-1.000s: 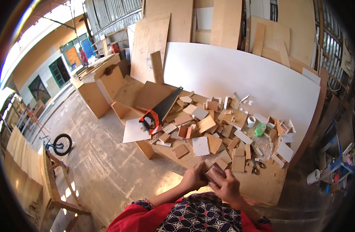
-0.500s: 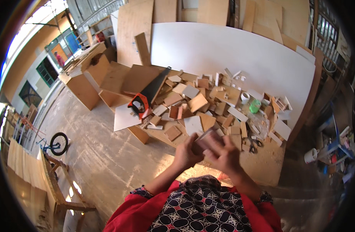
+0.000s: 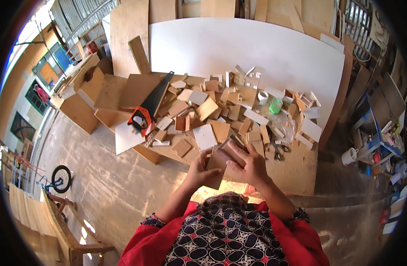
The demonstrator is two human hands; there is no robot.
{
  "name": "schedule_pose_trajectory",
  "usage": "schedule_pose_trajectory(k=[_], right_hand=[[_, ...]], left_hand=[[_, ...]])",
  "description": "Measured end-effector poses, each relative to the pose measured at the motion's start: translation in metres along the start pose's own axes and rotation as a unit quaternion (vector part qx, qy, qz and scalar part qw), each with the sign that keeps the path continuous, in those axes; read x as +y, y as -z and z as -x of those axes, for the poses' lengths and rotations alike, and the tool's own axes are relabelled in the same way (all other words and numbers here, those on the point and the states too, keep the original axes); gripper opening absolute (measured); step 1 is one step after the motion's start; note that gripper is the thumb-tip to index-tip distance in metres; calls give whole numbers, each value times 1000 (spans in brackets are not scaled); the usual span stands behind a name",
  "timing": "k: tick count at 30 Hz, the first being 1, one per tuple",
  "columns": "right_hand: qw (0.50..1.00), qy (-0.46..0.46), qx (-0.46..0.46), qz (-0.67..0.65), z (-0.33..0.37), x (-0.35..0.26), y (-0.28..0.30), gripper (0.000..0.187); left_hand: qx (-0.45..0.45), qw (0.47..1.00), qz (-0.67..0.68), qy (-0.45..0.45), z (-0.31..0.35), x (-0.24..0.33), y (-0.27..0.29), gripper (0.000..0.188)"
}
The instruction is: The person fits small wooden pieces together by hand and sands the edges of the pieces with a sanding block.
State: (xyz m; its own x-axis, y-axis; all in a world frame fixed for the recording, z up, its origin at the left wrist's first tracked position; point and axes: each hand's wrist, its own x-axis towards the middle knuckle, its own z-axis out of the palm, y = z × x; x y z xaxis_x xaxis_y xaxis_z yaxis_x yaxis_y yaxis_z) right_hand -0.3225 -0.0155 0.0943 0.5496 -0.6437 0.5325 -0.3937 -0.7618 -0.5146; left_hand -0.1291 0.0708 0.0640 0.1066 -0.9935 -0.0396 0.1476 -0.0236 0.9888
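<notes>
Head view, and the left grip (image 3: 199, 172) clamps a flat brown wooden piece (image 3: 215, 177) by the tan wooden table (image 3: 296, 178)'s near edge! The right grip (image 3: 250, 166) closes over a reddish-brown block (image 3: 224, 154) against it.

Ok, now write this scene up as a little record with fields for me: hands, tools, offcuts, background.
Left hand: grips a flat wooden piece
Right hand: holds a brown block against the wooden piece
Saw: black blade, orange-and-black handle, left of the offcuts
Scissors: dark, on the table, beyond and right of the hands
Offcuts: jumbled pile, some white-faced
Background: white panel upright behind the table
</notes>
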Motion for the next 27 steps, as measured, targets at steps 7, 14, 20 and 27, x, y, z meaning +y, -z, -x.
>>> schedule_pose_trajectory(k=[7,14,20,27], right_hand=[[1000,-4,-13,-15,13,-17,-3,50],[998,-51,-25,9,18,-2,0,50],[996,25,-85,-27,39,-22,-6,52],[998,-14,-45,-31,30,-17,-9,52]], left_hand=[[-6,953,286,100,-4,-3,0,45],[51,973,186,129,3,-20,6,35],[-19,938,315,142,3,-28,10,44],[-113,963,192,153,18,-14,3,74]])
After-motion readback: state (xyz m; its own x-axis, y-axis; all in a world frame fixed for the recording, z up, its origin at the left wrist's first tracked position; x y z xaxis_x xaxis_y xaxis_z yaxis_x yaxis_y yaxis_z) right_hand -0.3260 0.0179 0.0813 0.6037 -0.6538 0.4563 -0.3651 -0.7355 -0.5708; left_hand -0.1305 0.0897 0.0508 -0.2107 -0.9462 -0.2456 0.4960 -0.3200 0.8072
